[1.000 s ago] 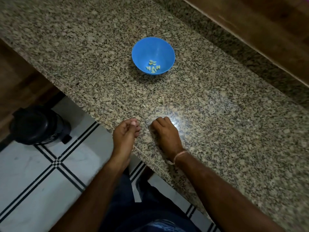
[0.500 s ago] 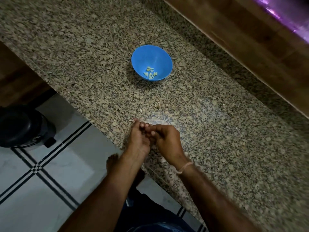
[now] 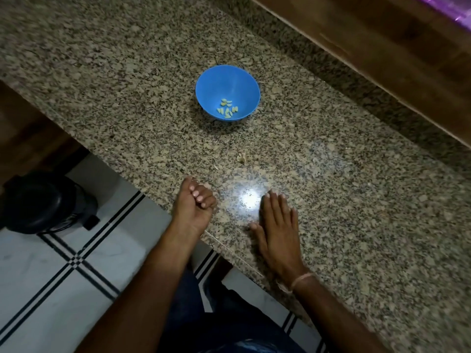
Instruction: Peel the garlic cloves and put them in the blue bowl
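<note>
The peeled garlic cloves (image 3: pixel 227 109) lie in a small heap at the bottom of the blue bowl (image 3: pixel 230 80). They are pale yellow-green, smooth and bare of skin, about ten in all, several touching. The bowl stands upright on the speckled granite surface (image 3: pixel 356 212), well ahead of both hands and roughly in line with the gap between them. Between bowl and hands lies a papery scrap (image 3: pixel 242 157), seemingly garlic skin, with a smaller fleck (image 3: pixel 216 167) near it on the left hand's side. No unpeeled clove shows on the surface.

The left hand (image 3: pixel 195 205) sits at the near edge of the surface, its fingers curled into a fist with the nails turned up. Whether anything is inside cannot be told. The right hand (image 3: pixel 277 225) lies flat, palm down, fingers straight and together, gripping nothing. A thread band (image 3: pixel 302 278) circles its wrist.

The peeling looks largely done, or paused between cloves. If the fist hides a clove, the next move calls for carrying it forward over the bowl and letting go above the heap. If it hides skins, they go elsewhere.

Left of the left hand, past the surface's edge, are the tiled floor (image 3: pixel 63 289) and a black object (image 3: pixel 43 202).
</note>
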Tool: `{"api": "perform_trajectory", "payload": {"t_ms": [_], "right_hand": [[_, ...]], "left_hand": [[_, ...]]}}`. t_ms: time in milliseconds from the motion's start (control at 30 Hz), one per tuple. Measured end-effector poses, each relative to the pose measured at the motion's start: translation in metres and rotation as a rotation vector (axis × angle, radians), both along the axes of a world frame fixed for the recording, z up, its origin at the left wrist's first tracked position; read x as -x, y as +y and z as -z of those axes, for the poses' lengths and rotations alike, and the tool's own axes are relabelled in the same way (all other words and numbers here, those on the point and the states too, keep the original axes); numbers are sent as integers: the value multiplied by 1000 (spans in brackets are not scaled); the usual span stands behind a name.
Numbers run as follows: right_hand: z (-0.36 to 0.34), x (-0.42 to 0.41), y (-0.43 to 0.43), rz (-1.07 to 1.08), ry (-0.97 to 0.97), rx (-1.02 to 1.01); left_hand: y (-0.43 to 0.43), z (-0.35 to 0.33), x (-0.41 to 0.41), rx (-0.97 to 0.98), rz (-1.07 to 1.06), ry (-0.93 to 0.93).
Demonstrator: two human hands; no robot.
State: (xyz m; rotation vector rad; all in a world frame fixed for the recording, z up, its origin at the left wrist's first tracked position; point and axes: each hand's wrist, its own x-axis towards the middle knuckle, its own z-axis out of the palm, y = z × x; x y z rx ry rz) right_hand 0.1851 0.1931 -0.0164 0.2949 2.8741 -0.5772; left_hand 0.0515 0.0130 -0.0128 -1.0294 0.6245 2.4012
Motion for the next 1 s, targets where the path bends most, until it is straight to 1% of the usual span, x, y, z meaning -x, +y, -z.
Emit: {"api": "perform_trajectory", "payload": {"t_ms": [33,100,300,367,467,500,700,800,1000], "right_hand": [[5,-2,-1,-25,-36,-67],[9,3,-12,-51,-31,-108],[18,42,-49,-169,10,-65],[18,44,-49,-174,33,4],[11,45,-36,-72,104,233],[9,48,-31,-54,143,277],[13,85,-40,-107,305,353],[19,96,-45,-126,340,303],[23,105,-50,-272,340,49]], "left_hand": [[-6,2,0,8,9,7],[-12,4,-1,17,26,17],[-7,2,-8,33,71,42],[-8,4,-9,31,85,49],[-12,6,-9,7,83,42],[-13,6,-8,7,78,39],[-9,2,-9,33,90,33],[-11,0,-11,33,93,30],[-14,0,-11,38,93,0]]}}
